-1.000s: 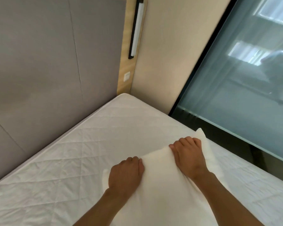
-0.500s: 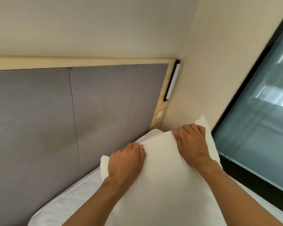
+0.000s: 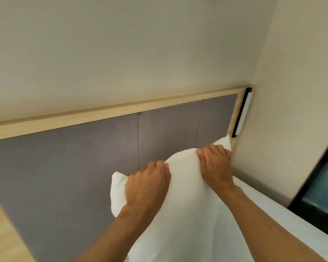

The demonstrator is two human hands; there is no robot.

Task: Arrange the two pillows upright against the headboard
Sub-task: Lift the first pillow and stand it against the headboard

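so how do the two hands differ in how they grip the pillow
The left hand sits lower on the pillow, near its left corner; the right hand sits higher, near the top right corner. The left hand bunches fabric in a tight fist with its fingers mostly hidden; the right hand's fingers hook over the top edge, thumb showing in front. Both are bare and clamped on the pillow's upper edge, in front of the grey headboard.

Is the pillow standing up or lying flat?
Standing up. The pillow rises in front of the grey headboard, with the left hand and right hand gripping its top edge.
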